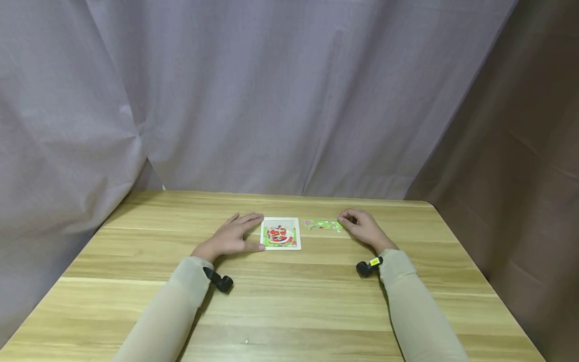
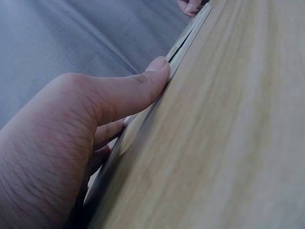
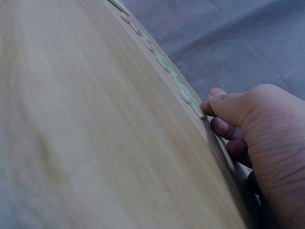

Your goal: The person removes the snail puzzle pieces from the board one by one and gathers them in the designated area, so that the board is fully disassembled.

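Observation:
A small white-rimmed puzzle tray (image 1: 282,248) lies flat on the table, with a red, white and green picture in its lower part and a bare grey area at the top. My left hand (image 1: 230,237) spreads around its left side, thumb at the lower left corner and forefinger at the upper left. To the tray's right lies a row of joined green puzzle pieces (image 1: 323,224) with small flowers and a jagged edge. With thumb and forefinger, my right hand (image 1: 365,231) pinches the right end of this row, other fingers curled beneath. In the right wrist view, the row (image 3: 164,64) lies flat.
The wooden table (image 1: 289,306) reaches back to a grey curtain (image 1: 271,100); a brown curtain (image 1: 511,151) hangs on the right. Each wrist wears a small black camera, one at the left cuff (image 1: 219,280) and one at the right (image 1: 367,268).

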A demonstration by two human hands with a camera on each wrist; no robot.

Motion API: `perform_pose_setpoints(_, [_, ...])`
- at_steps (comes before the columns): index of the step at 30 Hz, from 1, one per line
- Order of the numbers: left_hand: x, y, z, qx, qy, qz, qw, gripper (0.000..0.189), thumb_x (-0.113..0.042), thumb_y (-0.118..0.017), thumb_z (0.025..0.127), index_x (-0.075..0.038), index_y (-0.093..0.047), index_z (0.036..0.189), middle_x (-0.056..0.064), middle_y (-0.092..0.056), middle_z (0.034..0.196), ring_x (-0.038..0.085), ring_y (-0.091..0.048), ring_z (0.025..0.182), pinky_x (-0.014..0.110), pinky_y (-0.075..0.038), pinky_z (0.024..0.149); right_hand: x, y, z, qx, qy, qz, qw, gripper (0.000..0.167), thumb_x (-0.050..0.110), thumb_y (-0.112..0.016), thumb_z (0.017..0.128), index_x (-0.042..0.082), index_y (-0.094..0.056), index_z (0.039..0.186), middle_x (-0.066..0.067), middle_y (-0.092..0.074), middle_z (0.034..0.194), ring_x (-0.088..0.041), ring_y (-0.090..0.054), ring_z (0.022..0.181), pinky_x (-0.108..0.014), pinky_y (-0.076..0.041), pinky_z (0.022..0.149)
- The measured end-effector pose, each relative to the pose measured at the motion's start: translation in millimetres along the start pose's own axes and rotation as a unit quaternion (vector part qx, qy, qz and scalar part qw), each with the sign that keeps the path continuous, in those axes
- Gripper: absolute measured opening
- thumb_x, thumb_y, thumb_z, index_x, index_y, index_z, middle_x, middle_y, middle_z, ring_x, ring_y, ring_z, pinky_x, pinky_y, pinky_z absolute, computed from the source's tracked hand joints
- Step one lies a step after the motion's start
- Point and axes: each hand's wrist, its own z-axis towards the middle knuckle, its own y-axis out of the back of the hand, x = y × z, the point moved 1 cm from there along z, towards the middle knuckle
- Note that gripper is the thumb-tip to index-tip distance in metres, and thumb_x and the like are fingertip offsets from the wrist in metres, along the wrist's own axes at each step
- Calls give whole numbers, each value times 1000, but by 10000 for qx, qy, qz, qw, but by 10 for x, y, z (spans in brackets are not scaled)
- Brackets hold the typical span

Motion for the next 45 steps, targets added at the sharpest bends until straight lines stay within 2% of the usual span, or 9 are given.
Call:
perform_pose_setpoints(19, [1,11,-2,63,28,-23,10000,100,-71,-64,82,-13,-33,158,5,-30,164,24,-25,150,54,-4,124,-7,-8,0,-61,1,9,10000,17,23,-63,101,9,-71,105,-4,-65,95,-19,-56,83,-35,-48,74])
perform_pose_setpoints(28, [-14,16,34,-83,-57,-41,9999,99,-70,-65,83,-12,-35,157,6,-32,163,25,-27,150,56,-5,123,-15,57,36,-227,-66,71,9997,19,28,-62,102,12,-72,107,-2,-66,96,-18,-57,83,-33,-48,73])
perform_pose_setpoints(32, [-9,17,35,-55,-60,20,10000,99,-70,-65,82,-13,-34,157,6,-32,163,24,-27,150,56,-5,123,57,54,57,-334,22,198,9992,20,28,-62,102,11,-72,107,-2,-66,90,-19,-56,78,-32,-47,69])
perform_pose_setpoints(38, [-13,22,40,-59,-55,37,10000,99,-71,-63,83,-12,-35,157,7,-32,163,26,-27,150,57,-6,123,253,8,141,-408,374,374,9978,19,27,-64,100,11,-74,104,-1,-60,77,-19,-52,69,-30,-44,61])
perform_pose_setpoints(45, [-36,46,60,30,13,84,10000,99,-72,-63,83,-15,-33,158,5,-30,164,23,-24,151,54,-6,124,466,-61,254,-232,505,399,9977,23,29,-63,101,10,-74,107,0,-60,75,-19,-51,68,-31,-44,60])
